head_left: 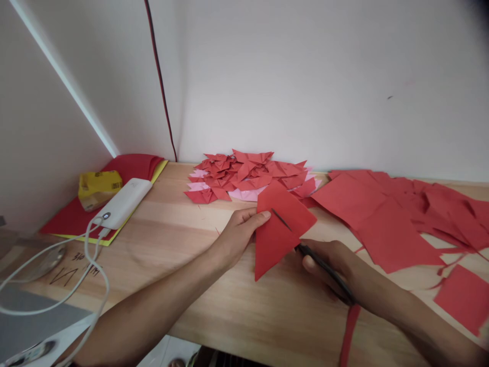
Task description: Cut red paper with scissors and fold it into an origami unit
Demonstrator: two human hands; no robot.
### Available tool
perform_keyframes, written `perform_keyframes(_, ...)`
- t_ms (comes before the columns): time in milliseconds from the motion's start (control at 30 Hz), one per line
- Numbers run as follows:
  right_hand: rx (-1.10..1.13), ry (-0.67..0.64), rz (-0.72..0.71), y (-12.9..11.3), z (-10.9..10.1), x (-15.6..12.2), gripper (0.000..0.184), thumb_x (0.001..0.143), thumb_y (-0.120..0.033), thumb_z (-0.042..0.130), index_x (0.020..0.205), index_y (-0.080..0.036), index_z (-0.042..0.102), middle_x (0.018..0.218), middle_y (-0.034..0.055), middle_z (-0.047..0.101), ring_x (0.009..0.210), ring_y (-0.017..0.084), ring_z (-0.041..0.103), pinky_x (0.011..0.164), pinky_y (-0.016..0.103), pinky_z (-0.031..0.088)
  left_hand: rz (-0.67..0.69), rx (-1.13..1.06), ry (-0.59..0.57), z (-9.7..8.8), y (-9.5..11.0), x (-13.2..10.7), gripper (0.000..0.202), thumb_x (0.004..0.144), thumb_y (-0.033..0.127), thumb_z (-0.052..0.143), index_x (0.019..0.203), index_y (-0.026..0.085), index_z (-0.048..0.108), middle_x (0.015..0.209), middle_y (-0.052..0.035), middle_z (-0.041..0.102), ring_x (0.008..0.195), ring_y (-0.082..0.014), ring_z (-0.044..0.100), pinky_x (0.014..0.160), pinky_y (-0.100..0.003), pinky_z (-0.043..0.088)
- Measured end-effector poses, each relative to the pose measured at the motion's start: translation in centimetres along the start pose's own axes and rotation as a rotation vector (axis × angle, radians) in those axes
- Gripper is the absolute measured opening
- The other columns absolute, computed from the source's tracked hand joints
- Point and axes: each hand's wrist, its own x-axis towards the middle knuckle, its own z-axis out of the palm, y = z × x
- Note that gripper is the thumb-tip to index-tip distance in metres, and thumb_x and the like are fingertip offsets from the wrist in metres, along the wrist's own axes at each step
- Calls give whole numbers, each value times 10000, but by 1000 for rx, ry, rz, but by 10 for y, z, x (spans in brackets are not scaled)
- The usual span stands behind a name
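Observation:
My left hand [248, 227] pinches the left edge of a folded piece of red paper [273, 247], thumb on top. Black-handled scissors [324, 270] are in my right hand [336, 260], to the right of the paper. One dark blade lies across the paper's face, pointing up and left toward my left thumb; the other blade is hidden. The paper is held above the wooden table [214, 300]. Behind it, against the wall, lies a pile of folded red and pink paper pieces [248, 176].
Loose red paper sheets [393, 219] spread over the right side, with a red square [464, 298] and thin strips nearby. At left, a white power bank [128, 204] with cables [89, 250] and a yellow packet [99, 187] rest on red and yellow sheets. A red strip [348, 336] hangs near the front edge.

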Motion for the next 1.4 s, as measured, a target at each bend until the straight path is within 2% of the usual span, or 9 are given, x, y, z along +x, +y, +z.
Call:
perform_keyframes(133, -75, 19, -34, -3, -1, -3, 309, 922, -483, 460, 837, -190, 507, 682, -15, 504, 574, 116, 418, 515, 246, 328, -5, 40, -25, -1, 1, -2, 264, 749, 382, 717, 764, 121, 686, 730, -41, 653, 664, -117, 559, 660, -223, 405)
perform_keyframes(300, -81, 30, 13, -1, -1, -5, 349, 901, -473, 502, 693, -201, 433, 599, -40, 423, 513, 95, 356, 478, 241, 295, -39, 95, -81, 2, 1, -5, 282, 736, 405, 713, 747, 124, 686, 724, -51, 660, 659, -133, 569, 647, -235, 400)
perform_keyframes(433, -71, 54, -17, -1, 1, -4, 380, 920, -483, 452, 667, -201, 428, 582, -33, 439, 513, 99, 371, 481, 245, 304, -39, 86, -84, 3, 1, -5, 269, 739, 399, 711, 736, 131, 689, 705, -42, 656, 648, -126, 566, 642, -228, 402)
perform_keyframes(567, -107, 105, 33, 5, 5, -4, 405, 913, -502, 462, 650, -195, 443, 558, -28, 457, 497, 101, 388, 463, 243, 281, -34, 83, -76, 3, 0, -5, 262, 750, 383, 705, 707, 126, 681, 708, -35, 650, 635, -107, 552, 623, -211, 394)
perform_keyframes(833, 4, 94, 61, 4, 7, -3, 447, 897, -545, 476, 621, -199, 411, 503, -31, 450, 448, 92, 370, 429, 234, 247, -28, 73, -74, 2, 0, -4, 265, 752, 379, 707, 699, 122, 670, 704, -33, 642, 631, -101, 545, 629, -207, 391)
perform_keyframes(1033, 77, 92, 147, 8, 9, -1, 445, 889, -532, 494, 602, -203, 404, 456, -42, 429, 396, 81, 345, 393, 224, 215, -26, 60, -81, 0, -2, -3, 262, 748, 370, 714, 702, 115, 673, 714, -34, 639, 637, -100, 544, 617, -202, 383)
perform_keyframes(1267, 8, 44, 38, 0, 6, -3, 399, 902, -484, 491, 634, -197, 419, 504, -46, 425, 452, 87, 342, 432, 232, 253, -27, 43, -100, 0, -2, -3, 253, 753, 356, 712, 715, 108, 679, 704, -31, 653, 647, -99, 560, 640, -202, 402)
perform_keyframes(1400, -71, 78, -10, -5, 5, -3, 415, 908, -516, 449, 643, -200, 404, 571, -37, 405, 510, 98, 330, 473, 244, 278, -60, 54, -123, 0, -2, -5, 243, 759, 346, 705, 709, 110, 676, 713, -27, 659, 631, -92, 561, 623, -199, 400)
